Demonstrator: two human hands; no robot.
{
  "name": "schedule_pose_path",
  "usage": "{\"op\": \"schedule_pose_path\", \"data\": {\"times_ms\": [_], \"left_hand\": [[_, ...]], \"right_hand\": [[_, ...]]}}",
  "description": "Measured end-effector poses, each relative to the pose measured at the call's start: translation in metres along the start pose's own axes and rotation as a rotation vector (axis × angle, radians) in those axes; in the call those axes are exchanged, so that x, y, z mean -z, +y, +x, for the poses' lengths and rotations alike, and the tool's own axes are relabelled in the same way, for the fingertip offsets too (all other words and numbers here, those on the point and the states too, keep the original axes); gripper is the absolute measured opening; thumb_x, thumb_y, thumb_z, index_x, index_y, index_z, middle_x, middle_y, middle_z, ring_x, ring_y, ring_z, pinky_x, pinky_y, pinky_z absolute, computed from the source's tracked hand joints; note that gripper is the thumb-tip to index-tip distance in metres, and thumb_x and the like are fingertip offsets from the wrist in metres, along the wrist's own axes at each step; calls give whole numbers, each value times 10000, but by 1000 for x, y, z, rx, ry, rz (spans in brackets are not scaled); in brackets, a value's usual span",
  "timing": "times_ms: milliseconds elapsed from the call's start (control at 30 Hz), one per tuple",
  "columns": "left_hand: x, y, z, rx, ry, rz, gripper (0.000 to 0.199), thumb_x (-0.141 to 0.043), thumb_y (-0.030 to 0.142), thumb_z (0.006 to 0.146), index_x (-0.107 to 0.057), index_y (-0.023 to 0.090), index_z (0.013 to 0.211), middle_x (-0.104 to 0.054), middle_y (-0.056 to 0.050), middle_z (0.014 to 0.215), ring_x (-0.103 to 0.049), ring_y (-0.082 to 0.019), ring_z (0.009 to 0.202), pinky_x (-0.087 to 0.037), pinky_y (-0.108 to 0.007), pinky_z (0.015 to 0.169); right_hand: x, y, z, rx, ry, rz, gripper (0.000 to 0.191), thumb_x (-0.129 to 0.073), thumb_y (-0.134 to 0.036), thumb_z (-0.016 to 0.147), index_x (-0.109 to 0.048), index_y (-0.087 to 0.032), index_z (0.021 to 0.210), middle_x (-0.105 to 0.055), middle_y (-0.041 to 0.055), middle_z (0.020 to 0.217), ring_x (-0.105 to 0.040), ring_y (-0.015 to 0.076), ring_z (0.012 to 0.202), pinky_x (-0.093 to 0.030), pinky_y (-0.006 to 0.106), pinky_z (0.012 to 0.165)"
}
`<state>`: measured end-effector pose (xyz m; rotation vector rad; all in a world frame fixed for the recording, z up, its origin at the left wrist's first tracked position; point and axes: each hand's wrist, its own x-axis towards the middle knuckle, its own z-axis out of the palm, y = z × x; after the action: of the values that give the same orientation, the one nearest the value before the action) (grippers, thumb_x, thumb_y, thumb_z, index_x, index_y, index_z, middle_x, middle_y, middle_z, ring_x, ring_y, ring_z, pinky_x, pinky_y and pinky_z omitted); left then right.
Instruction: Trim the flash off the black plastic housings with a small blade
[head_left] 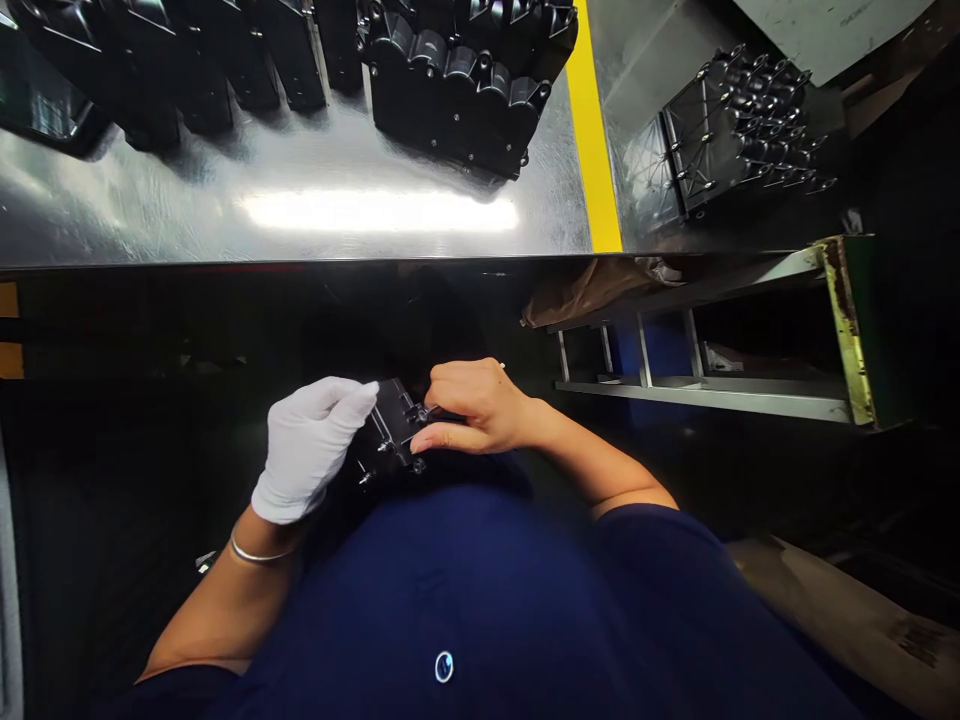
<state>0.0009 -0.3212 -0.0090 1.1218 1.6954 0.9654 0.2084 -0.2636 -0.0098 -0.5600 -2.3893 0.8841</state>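
Observation:
A small black plastic part with metal pins is held in front of my body, below the table's front edge. My left hand, in a white glove, grips its left side between thumb and fingers. Bare, my right hand is closed at the part's right side, its thumb against the part's edge. The right fingers curl round something thin and dark whose shape I cannot make out.
On the metal table stand rows of black parts. Right of a yellow strip sits another stack of black parts. A metal frame is below the table at the right.

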Motion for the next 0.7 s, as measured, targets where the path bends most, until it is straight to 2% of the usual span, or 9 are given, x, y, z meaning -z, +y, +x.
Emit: {"op": "schedule_pose_path", "data": {"times_ms": [100, 233, 400, 467, 700], "left_hand": [[-2, 3, 0, -16, 23, 6, 292, -694, 434, 750, -640, 197, 589, -577, 35, 522, -488, -107, 495, -409, -217, 466], [-4, 6, 0, -13, 48, 14, 348, -677, 460, 767, -586, 198, 556, -519, 43, 494, -447, -101, 478, -381, -223, 442], [-5, 6, 0, -9, 48, 8, 347, -679, 480, 774, -611, 195, 589, -515, 44, 508, -444, -102, 483, -383, -231, 444], [-5, 7, 0, 0, 46, 6, 352, -680, 481, 771, -609, 195, 579, -507, 45, 502, -435, -101, 478, -377, -232, 439], [-7, 8, -1, 41, 33, 25, 375, -669, 479, 796, -577, 199, 563, -498, 35, 499, -422, -106, 471, -348, -245, 422]], "right_hand": [[-3, 1, 1, 3, 50, -76, 532, -458, -608, 970, -492, -179, 658, -434, -15, 633, -394, 104, 586, -260, 255, 546], [-5, 2, 1, -18, -4, -157, 583, -370, -598, 1004, -428, -190, 592, -368, -19, 603, -350, 110, 565, -216, 280, 542], [-4, 4, 0, -45, 27, -170, 566, -414, -659, 963, -525, -176, 689, -432, -5, 654, -388, 115, 606, -248, 259, 556], [-3, 5, -1, -37, 26, -193, 581, -407, -667, 960, -522, -175, 673, -429, -3, 655, -380, 115, 607, -238, 260, 550], [-5, 6, -2, 29, 63, -266, 566, -417, -589, 994, -470, -179, 607, -369, -16, 621, -350, 114, 584, -195, 279, 542]]}}
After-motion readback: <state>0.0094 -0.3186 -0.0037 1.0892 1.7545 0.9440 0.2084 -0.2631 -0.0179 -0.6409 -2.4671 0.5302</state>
